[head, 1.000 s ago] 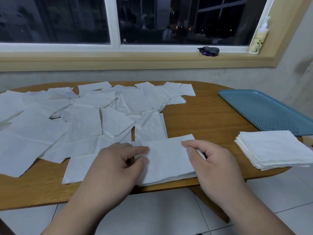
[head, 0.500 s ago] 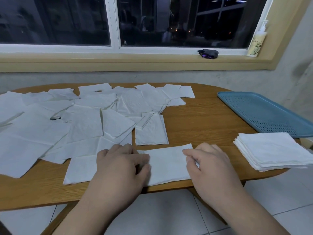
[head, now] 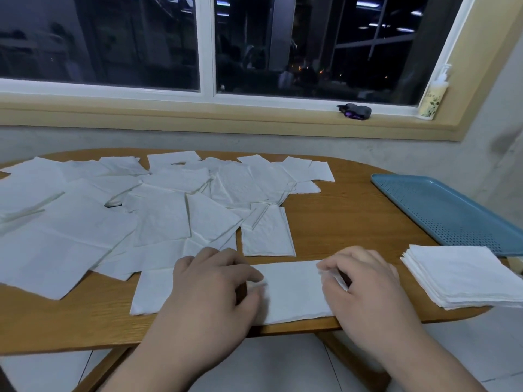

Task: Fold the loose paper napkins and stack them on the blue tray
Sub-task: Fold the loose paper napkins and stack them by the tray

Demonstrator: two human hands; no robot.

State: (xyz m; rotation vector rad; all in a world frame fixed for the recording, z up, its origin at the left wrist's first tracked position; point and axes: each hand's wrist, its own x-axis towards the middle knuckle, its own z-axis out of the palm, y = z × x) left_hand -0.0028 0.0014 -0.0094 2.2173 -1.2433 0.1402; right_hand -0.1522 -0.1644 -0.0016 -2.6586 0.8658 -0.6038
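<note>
Head view, task in its early-to-middle stage. A napkin (head: 294, 290), folded once into a long strip, lies at the near edge of the counter (head: 339, 222). The left hand (head: 209, 287) pinches its left part between curled thumb and forefinger, and the right hand (head: 368, 290) pinches its right end in the same way, so both hands hold the one sheet. The step in hand is judged to be the second fold, bringing one end over the other to make a square. Done so far: a neat stack (head: 464, 273) of folded squares, which rests on the counter just beside the near edge of the blue tray (head: 441, 210) and not on it; no napkin shows on the visible part of the tray. Left to do: many loose napkins (head: 158, 216) overlap across the left and far parts of the counter, most of them open sheets, with one half-folded piece (head: 267, 233) just beyond the hands. By this reckoning most of the folding lies ahead, and the stack has yet to be moved onto the tray.
</note>
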